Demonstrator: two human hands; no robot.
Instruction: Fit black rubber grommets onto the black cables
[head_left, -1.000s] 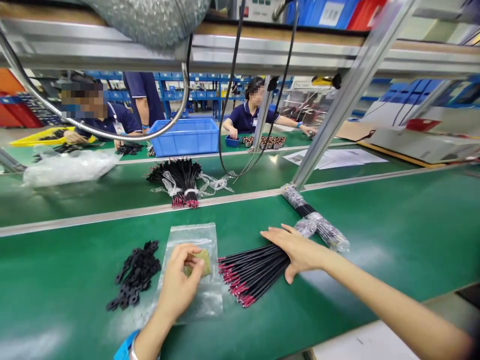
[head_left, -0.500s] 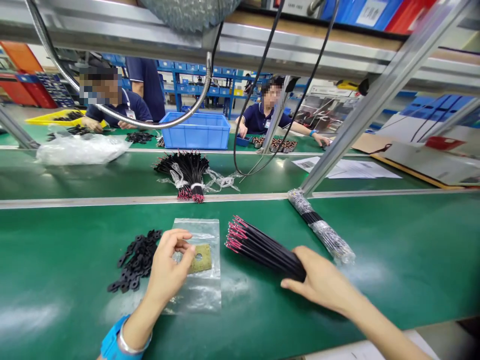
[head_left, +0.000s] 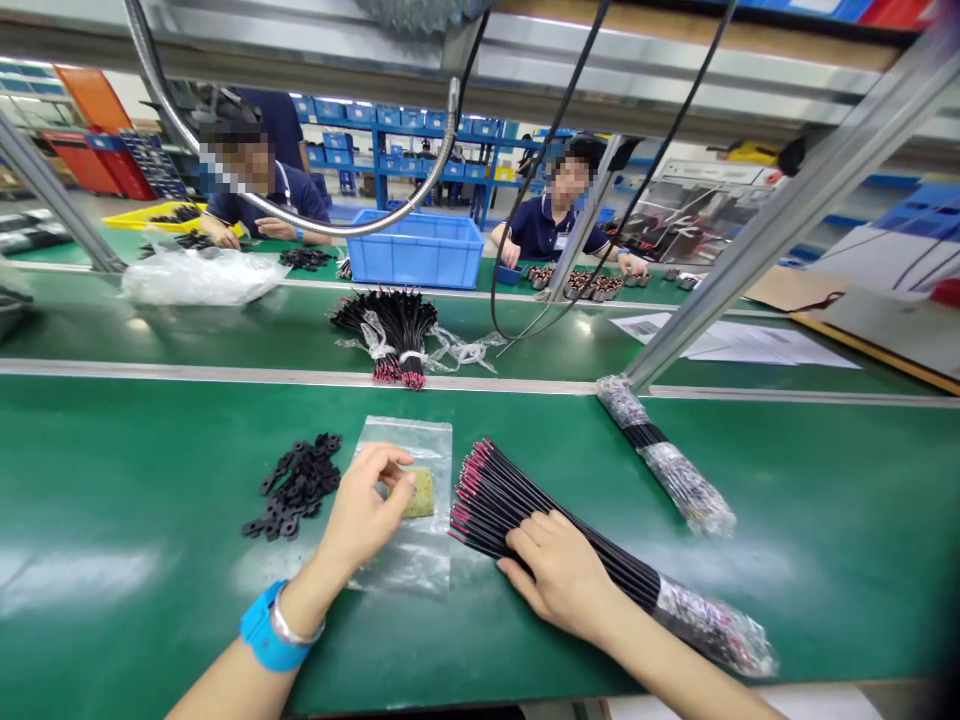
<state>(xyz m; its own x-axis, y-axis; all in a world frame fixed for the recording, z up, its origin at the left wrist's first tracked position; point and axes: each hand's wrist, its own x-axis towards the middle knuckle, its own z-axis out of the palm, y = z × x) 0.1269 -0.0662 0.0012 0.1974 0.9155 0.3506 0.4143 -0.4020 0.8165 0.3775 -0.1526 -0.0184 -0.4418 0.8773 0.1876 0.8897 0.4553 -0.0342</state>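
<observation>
My left hand (head_left: 375,505) hovers over a clear plastic bag (head_left: 409,570), its thumb and fingers curved but apart, with nothing seen between them. Beside its fingertips lies a yellowish square piece (head_left: 421,493) on the bag. A pile of small black parts (head_left: 296,488) sits left of that hand. My right hand (head_left: 559,570) rests on a bundle of black wires (head_left: 615,555), fingers curled over the wires near their fanned pink-tipped ends. Plastic wrap covers the bundle's far right end.
Another wrapped bundle (head_left: 667,455) lies at right by a metal post (head_left: 780,210). Tied black wires (head_left: 397,330) stand behind the metal strip. Beyond are a blue bin (head_left: 416,250), a plastic bag (head_left: 202,278), papers (head_left: 735,340) and two seated people. Cables hang overhead.
My right hand has moved left along the wires toward their pink tips, which have spread out. The wrapped end of that bundle now shows. My left hand keeps its pose. The view has shifted.
</observation>
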